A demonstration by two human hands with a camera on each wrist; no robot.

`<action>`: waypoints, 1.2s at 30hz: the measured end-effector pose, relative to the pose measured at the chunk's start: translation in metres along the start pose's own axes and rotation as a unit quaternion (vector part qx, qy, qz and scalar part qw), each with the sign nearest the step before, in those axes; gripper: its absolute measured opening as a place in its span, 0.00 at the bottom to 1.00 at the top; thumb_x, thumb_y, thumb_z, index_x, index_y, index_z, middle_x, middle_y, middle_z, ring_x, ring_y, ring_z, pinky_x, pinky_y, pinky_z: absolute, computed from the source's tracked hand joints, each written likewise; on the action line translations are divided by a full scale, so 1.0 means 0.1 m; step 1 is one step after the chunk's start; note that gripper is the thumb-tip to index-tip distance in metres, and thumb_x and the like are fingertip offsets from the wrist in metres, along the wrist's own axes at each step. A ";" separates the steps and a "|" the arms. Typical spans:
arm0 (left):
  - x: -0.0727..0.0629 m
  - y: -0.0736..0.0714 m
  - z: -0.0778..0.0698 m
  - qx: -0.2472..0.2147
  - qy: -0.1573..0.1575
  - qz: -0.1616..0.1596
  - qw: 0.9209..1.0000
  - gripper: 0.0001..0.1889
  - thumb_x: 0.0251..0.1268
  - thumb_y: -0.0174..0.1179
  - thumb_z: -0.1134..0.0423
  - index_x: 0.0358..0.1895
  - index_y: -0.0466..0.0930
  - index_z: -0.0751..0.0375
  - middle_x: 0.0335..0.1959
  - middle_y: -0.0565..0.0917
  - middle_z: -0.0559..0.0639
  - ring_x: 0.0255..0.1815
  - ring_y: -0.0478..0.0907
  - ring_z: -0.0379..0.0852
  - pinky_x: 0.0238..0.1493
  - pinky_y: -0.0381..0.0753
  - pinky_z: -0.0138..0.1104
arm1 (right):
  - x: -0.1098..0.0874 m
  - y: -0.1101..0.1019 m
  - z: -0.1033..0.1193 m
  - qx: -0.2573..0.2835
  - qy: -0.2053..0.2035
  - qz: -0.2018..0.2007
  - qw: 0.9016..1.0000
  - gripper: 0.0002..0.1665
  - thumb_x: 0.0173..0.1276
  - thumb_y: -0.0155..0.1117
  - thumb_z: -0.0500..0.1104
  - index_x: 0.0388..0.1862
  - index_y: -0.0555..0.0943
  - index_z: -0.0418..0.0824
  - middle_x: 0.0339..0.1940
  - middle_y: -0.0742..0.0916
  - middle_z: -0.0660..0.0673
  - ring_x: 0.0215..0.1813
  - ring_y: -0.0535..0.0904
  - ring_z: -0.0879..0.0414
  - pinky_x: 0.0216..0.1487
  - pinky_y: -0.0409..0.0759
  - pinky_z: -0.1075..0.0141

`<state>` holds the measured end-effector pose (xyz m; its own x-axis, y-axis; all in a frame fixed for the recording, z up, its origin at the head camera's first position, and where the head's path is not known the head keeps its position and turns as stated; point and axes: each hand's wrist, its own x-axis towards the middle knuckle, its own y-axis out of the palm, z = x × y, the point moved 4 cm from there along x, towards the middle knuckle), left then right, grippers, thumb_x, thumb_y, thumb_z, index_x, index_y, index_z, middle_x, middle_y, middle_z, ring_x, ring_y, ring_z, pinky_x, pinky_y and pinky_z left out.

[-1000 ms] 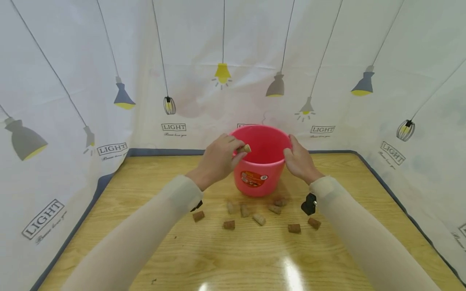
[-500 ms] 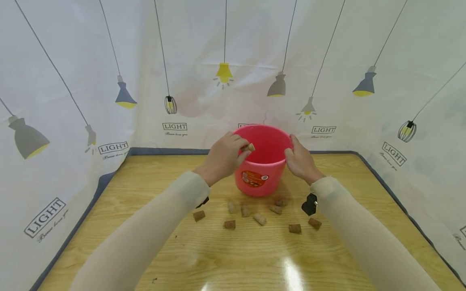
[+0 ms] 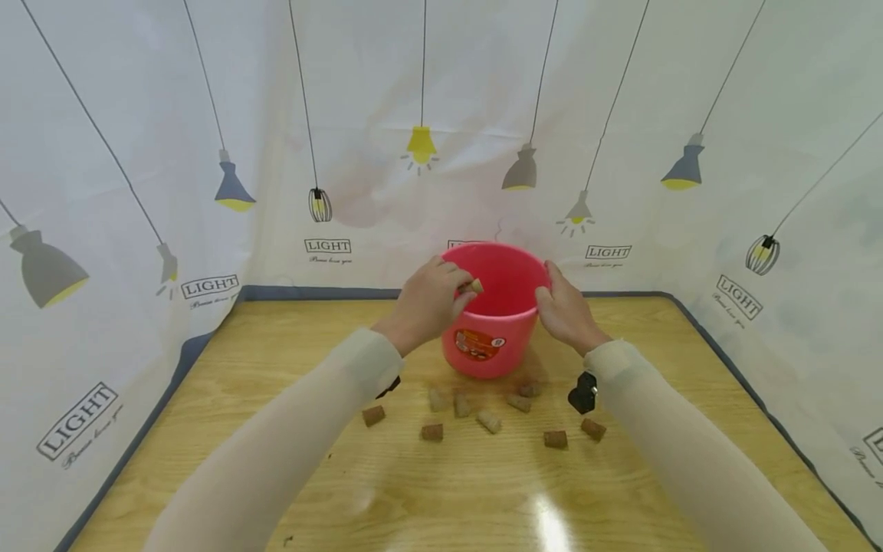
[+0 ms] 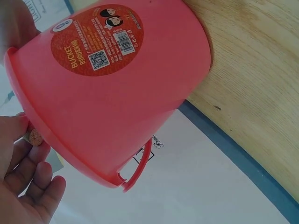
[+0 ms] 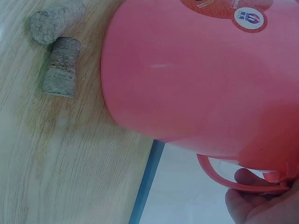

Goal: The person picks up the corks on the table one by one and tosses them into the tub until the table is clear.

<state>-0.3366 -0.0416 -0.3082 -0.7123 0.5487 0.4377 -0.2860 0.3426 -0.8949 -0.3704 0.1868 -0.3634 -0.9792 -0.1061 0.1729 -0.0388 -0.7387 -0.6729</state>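
Note:
A pink bucket (image 3: 513, 354) with a red oval sticker stands upright at the back of the table. My left hand (image 3: 429, 300) is at the left of its rim and pinches a small bottle cork (image 3: 473, 287) between thumb and fingers. The cork (image 4: 35, 136) shows beside the rim in the left wrist view. At the opposite side my right hand (image 3: 567, 310) grips the bucket's rim, with fingers around the handle's end; the pink handle (image 5: 217, 177) shows in the right wrist view. The inside bottom of the bucket is hidden.
Several corks lie on the wooden table in front of the bucket, such as a pale cork (image 3: 489, 421) and a brown cork (image 3: 555, 439). A white wall covering (image 3: 386, 169) printed with lamps surrounds the table (image 3: 414, 491) at the back and sides.
My left hand has shifted slightly right, bringing the pinched cork further over the bucket's opening. My right hand keeps its grip, and the corks on the table have not moved.

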 end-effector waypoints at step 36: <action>-0.13 -0.14 0.06 -0.020 -0.005 -0.053 0.998 0.20 0.70 0.67 0.54 0.57 0.84 0.63 0.53 0.86 0.55 0.54 0.78 0.51 0.58 0.80 0.41 | 0.00 0.00 0.02 -0.007 -0.017 -0.005 1.000 0.39 0.80 0.34 0.45 0.85 0.43 0.33 0.84 0.58 0.35 0.83 0.52 0.39 0.79 0.52 0.41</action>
<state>-0.3271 -0.0577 -0.3017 -0.6866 0.4999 0.5279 -0.3333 0.4289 -0.8396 -0.3697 0.1858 -0.3624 -0.9714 -0.1215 0.2042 -0.0520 -0.7300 -0.6815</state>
